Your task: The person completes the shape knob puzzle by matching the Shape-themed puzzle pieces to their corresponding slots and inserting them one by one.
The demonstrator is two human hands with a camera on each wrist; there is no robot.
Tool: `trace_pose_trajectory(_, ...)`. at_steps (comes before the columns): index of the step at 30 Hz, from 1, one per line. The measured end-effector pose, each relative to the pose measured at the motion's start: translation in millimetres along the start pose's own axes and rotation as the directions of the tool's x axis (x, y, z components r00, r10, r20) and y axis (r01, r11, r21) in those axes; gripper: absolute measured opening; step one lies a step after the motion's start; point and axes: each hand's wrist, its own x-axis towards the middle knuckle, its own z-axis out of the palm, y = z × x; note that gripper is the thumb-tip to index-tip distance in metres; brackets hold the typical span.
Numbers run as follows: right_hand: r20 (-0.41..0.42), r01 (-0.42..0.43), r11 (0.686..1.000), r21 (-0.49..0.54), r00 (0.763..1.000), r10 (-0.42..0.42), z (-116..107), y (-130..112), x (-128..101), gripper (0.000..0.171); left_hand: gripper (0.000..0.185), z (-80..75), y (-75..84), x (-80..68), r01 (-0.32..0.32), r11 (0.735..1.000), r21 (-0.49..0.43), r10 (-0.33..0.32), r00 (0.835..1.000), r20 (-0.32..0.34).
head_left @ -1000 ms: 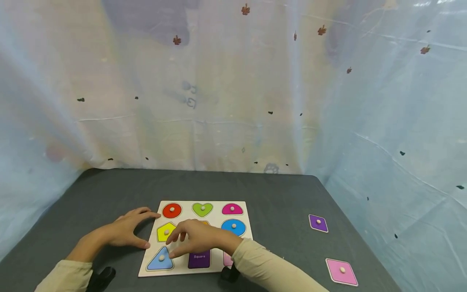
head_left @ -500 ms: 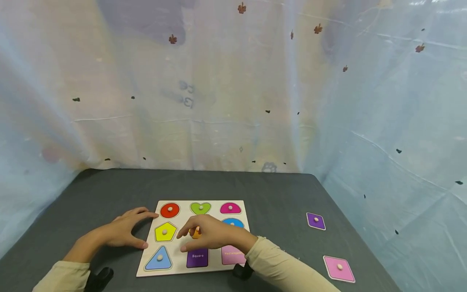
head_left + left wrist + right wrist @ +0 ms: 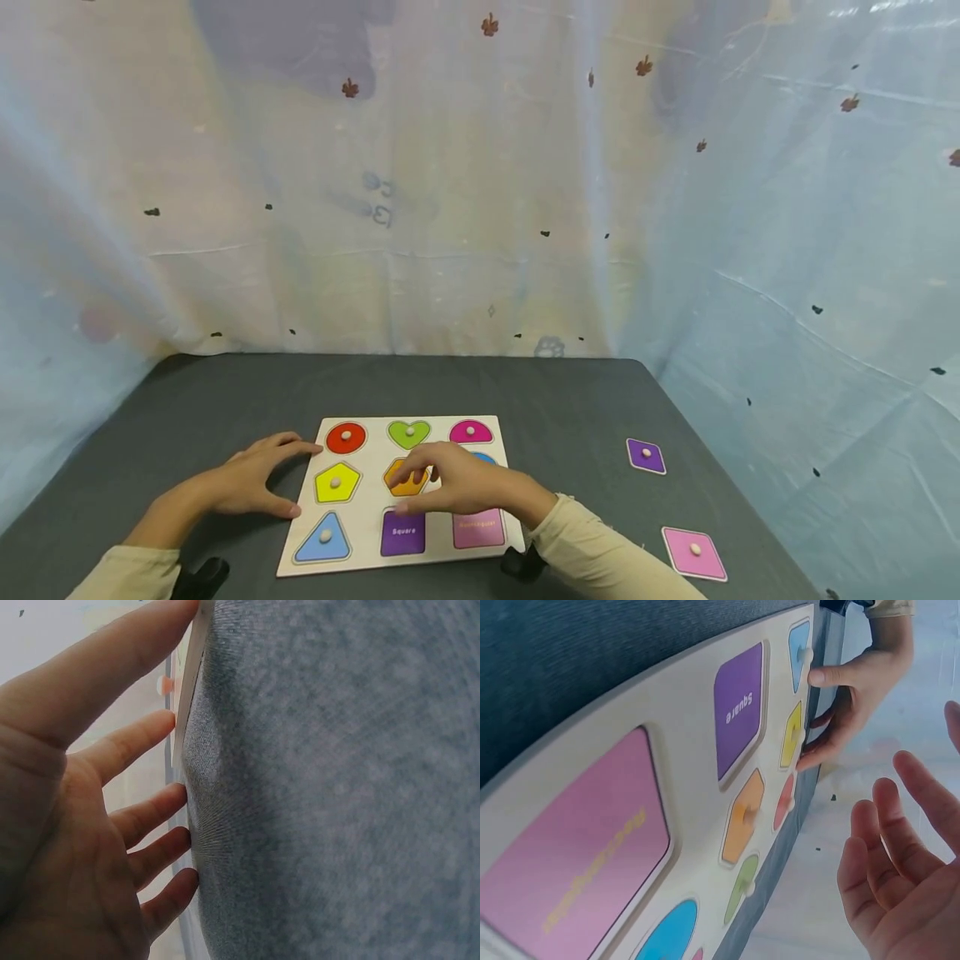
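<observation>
A white shape puzzle board (image 3: 369, 533) lies on the dark table. My left hand (image 3: 247, 483) touches its left edge with thumb and index fingertip, fingers spread. Over the board hovers my right hand (image 3: 465, 483), fingers loosely bent, holding nothing; in the right wrist view its palm (image 3: 922, 922) faces the camera. Below it are the purple recess marked Square (image 3: 403, 533) and the pink rectangle recess (image 3: 480, 530), both without a piece. Knobbed pieces fill the other recesses, among them the blue triangle (image 3: 322, 546) and the orange hexagon (image 3: 396, 473). The blue oval (image 3: 483, 458) is partly hidden.
Two loose knobbed pieces lie on the table to the right: a purple one (image 3: 641, 461) farther back and a larger pink one (image 3: 682, 546) nearer. Patterned curtains (image 3: 450, 167) hang behind and beside the table (image 3: 570, 400).
My right hand has moved right, from near the blue triangle to over the hexagon and square recess, staying free of any piece. The left hand stays at the board's edge.
</observation>
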Motion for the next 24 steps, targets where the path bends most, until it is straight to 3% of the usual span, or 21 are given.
trace_pose_trajectory(14, -0.062, -0.078, 0.993, 0.086, 0.995, 0.083, -17, 13, -34, 0.030, 0.085, 1.6, -2.4, 2.6, 0.016, 1.000, 0.010, -0.016, 1.000, -0.006)
trace_pose_trajectory(24, -0.105, -0.048, 0.998, 0.049, 0.993, 0.053, -30, 26, -53, 0.027, 0.084, 0.9, 0.2, -0.1, -0.014, 1.000, -0.001, 0.014, 1.000, -0.014)
